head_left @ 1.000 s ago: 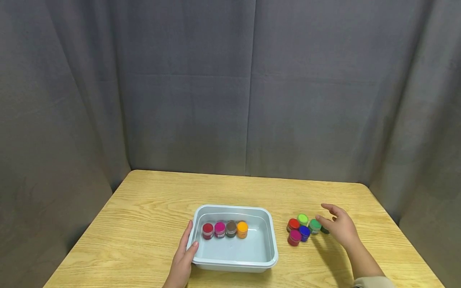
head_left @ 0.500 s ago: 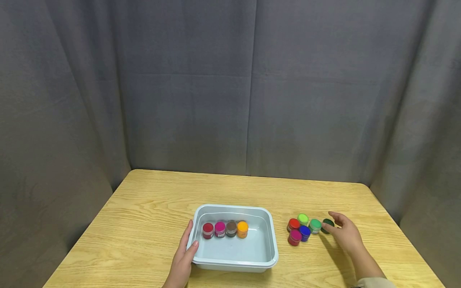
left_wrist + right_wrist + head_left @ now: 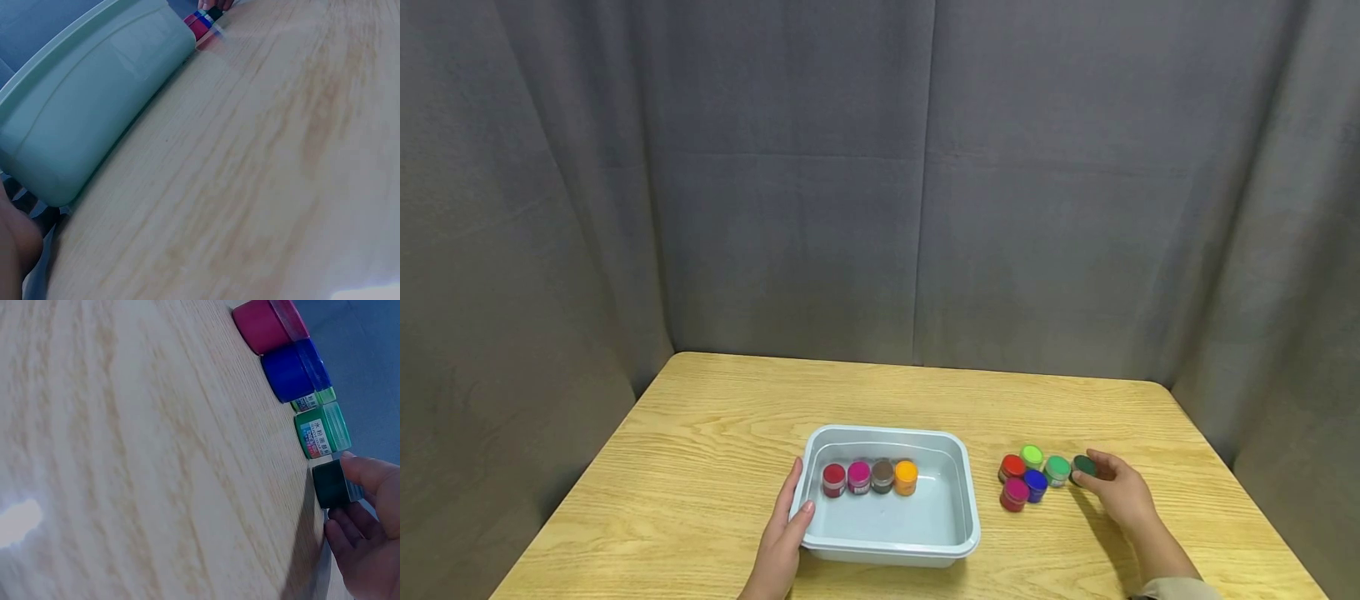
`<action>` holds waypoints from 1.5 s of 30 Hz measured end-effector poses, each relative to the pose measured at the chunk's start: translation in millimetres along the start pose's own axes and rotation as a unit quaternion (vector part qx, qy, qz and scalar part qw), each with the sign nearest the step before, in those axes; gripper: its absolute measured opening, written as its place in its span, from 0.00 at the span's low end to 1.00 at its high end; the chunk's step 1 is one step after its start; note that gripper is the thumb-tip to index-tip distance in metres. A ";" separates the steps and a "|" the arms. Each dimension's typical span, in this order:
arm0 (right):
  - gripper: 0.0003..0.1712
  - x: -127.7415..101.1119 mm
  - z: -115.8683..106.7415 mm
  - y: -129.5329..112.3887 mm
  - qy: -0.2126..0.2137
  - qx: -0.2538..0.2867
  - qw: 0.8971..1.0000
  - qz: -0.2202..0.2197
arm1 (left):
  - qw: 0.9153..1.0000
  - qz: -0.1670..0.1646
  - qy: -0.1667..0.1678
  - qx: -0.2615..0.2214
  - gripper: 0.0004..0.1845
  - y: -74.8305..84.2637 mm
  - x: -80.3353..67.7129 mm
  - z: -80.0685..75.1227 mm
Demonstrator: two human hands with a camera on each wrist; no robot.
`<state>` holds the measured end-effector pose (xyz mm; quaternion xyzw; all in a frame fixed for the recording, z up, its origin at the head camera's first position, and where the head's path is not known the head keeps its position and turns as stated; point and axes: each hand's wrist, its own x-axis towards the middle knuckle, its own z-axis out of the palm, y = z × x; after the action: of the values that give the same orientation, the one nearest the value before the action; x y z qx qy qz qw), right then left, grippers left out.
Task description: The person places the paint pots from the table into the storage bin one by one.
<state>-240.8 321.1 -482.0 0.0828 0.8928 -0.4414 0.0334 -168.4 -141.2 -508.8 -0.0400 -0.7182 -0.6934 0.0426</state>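
Observation:
My left hand [image 3: 779, 546] holds the left side of a pale blue plastic tub [image 3: 891, 550], thumb over the rim and fingers along the outer wall. Inside the tub stands a row of paint jars: dark red [image 3: 833, 481], magenta [image 3: 859, 477], brown [image 3: 883, 476] and orange [image 3: 906, 477]. On the right of the table, my right hand [image 3: 1124, 497] pinches a dark green paint jar [image 3: 331, 484] around its lid, with thumb and fingers on opposite sides. That jar stands upright on the wood, close to a lighter green jar [image 3: 322, 431].
Left of the dark green jar cluster a red jar [image 3: 1012, 467], a lime green jar [image 3: 1032, 456], a blue jar [image 3: 1035, 486] and a crimson jar [image 3: 1015, 495]. Grey curtains [image 3: 790, 183] hang behind and beside the wooden table [image 3: 647, 492].
My right hand has come down and moved slightly right, from above the green jars to a pinch on the dark green jar. The left hand and tub stay put.

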 end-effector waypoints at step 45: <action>0.35 -29.0 31.4 -126.4 -0.025 0.059 0.992 -0.110 | 1.000 0.001 0.008 0.002 0.31 0.8 -0.4 0.4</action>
<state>-235.2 217.4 -398.3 -0.0254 0.8679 -0.4961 0.0022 -168.0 -140.8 -508.1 -0.0352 -0.7188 -0.6925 0.0491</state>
